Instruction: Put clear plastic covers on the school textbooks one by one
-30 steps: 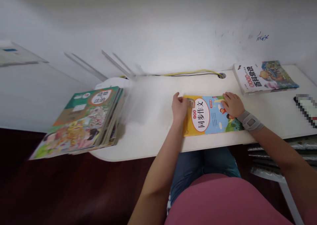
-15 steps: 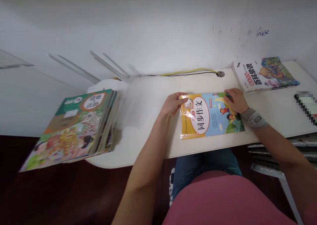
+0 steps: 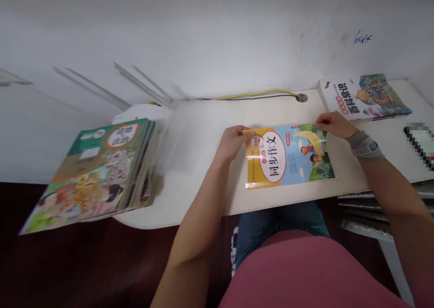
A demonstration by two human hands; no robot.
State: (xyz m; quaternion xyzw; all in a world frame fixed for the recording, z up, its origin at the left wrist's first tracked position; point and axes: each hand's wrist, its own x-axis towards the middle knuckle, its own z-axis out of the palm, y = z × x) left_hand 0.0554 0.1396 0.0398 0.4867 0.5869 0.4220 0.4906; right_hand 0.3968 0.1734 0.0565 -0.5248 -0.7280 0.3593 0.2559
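Note:
A glossy yellow-and-blue book (image 3: 291,156) with large Chinese characters and cartoon children on its cover lies sideways in front of me at the table's near side. My left hand (image 3: 233,141) grips its upper left corner, thumb on the cover and fingers beneath. At the upper right corner, my right hand (image 3: 334,125) pinches the edge between thumb and bent forefinger. A grey band (image 3: 366,146) wraps my right wrist. The book appears closed, and its underside is hidden.
A stack of books (image 3: 98,172) with a green-topped cover stands at the white table's (image 3: 193,163) left end. Another book pile (image 3: 366,97) sits at the back right, near a pixelated phone-like object (image 3: 420,140). Yellow and black cables (image 3: 251,94) run along the wall to a round hole (image 3: 301,98).
My right hand has shifted from lying over the book's upper right corner to pinching its edge, with the wrist farther right. My left hand keeps its hold. The view has shifted slightly.

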